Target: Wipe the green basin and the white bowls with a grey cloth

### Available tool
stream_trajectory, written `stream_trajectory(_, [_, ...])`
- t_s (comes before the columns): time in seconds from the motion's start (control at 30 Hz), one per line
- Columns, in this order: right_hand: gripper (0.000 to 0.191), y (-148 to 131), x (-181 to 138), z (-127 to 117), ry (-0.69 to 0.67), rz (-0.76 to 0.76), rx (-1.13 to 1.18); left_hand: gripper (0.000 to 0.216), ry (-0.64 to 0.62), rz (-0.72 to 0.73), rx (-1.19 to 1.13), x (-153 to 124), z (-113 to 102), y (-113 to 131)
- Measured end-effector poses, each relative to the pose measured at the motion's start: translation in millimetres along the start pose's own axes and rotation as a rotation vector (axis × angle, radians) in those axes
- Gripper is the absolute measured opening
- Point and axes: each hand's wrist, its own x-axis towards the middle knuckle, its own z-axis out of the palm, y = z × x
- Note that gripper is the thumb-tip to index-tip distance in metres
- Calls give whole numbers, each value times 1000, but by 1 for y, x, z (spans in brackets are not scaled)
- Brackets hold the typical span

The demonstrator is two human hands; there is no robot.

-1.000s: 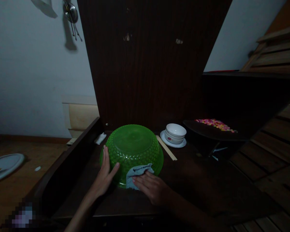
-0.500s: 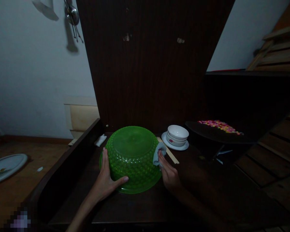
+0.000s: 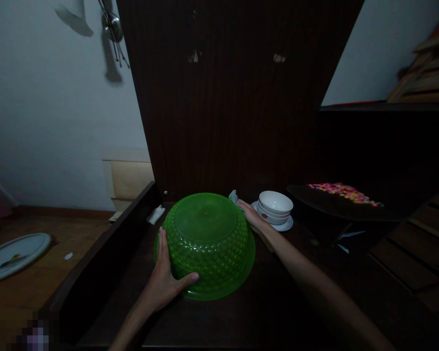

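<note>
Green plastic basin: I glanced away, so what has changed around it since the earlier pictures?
The right hand has moved the grey-blue cloth from the near edge of the overturned green plastic basin round to its far right. The left hand, thumb now spread wider, still rests on the basin's left side; the stacked white bowls stay on their white plate.

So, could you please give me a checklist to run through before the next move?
1. Green basin upside down on the table: ok.
2. Left hand against the basin's side, thumb spread: ok.
3. Cloth in the right hand: ok, though only part of it shows.
4. White bowls stacked on their plate: ok.
5. Chopsticks clear of the right arm: cannot tell; it hides most of them.
6. Basin's inside clean: cannot tell; it faces down.
</note>
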Motion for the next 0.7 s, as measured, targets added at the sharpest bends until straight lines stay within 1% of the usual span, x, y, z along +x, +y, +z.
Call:
stream_trajectory(0.07, [37, 0, 6, 0, -28, 22, 5, 135, 1, -5, -2, 0, -1, 0])
stream_trajectory(0.13, [39, 0, 5, -1, -33, 21, -2, 134, -3, -1, 1, 1, -2, -1])
stream_trajectory(0.3, [46, -4, -22, -14, 26, -62, -77, 131, -28, 34, 5, 4, -6, -2])
stream_trajectory(0.4, [48, -9, -50, -23, 88, -127, -162, 130, -27, 29, 13, 5, -8, -1])
stream_trajectory(0.47, [47, -12, -74, -23, 121, -163, -221, 130, -28, 29, 16, 6, -9, 0])
stream_trajectory(0.6, [31, -8, -130, -12, 136, -221, -328, 129, -34, 33, 31, 6, -9, 2])
stream_trajectory(0.63, [31, -4, -144, -9, 131, -323, -406, 129, -34, 34, 33, 6, -9, 2])
stream_trajectory(0.67, [33, 0, -157, -7, 97, -431, -483, 129, -33, 34, 33, 6, -9, 2])
stream_trajectory(0.7, [36, 5, -168, -7, 23, -533, -557, 129, -33, 34, 31, 6, -9, 1])
